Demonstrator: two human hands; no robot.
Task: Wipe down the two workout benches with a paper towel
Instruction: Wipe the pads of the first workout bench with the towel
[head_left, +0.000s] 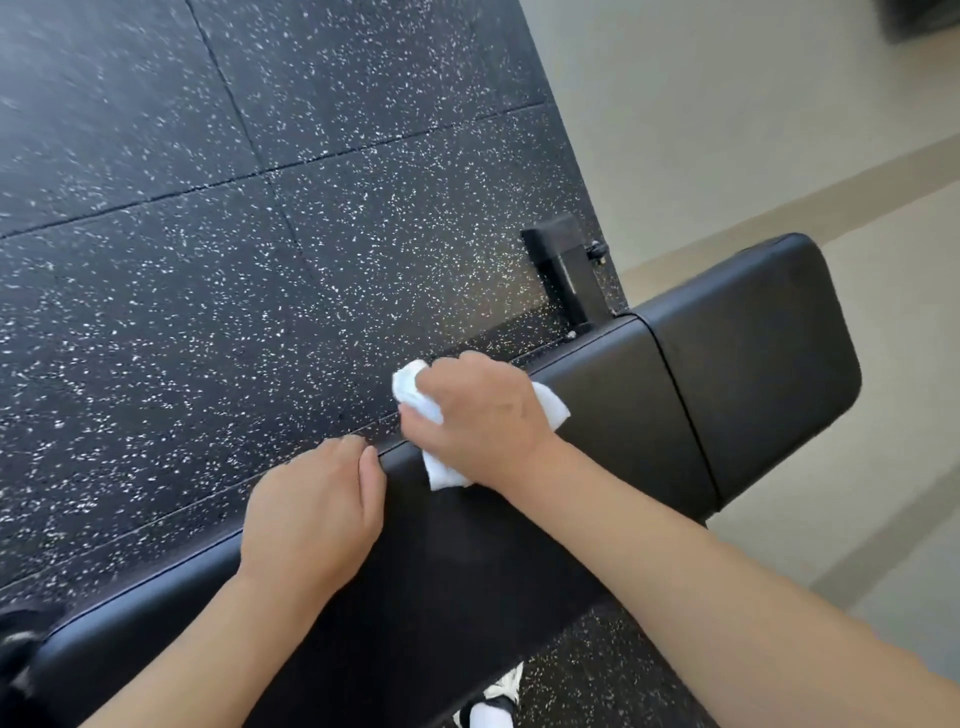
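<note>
While only one bench shows, the notes below cover what can be judged from the head view.

Bench: black padded bench (613, 415) runs from lower left to upper right, split by a seam into a long pad and a shorter end pad; its metal foot (566, 270) stands on the speckled rubber floor (208, 208).

Paper towel: white paper towel (441, 467) lies bunched on the far edge of the long pad, mostly hidden under the wiping hand, with corners showing on three sides.

Right hand: right hand (483, 415) is curled over the towel and presses it to the pad, fingers wrapped toward the far edge.

Left hand: left hand (311, 514) rests on the same far edge, just beside the towel, fingers bent over the rim, holding nothing else; it looks like a brace.

Progress: judging by position, the wipe is mid-pad; the end pad seems not yet reached, and a second bench is out of view.

Risk, towel: bunched as it is, the towel covers a narrow strip, so patches could be missed.

Risk, seam: dragging across the gap between pads could snag or tear the paper.

Risk, edge: pressure at the rim could let the towel slip off onto the floor.

Also seen: a shoe (498, 701) below the bench.
</note>
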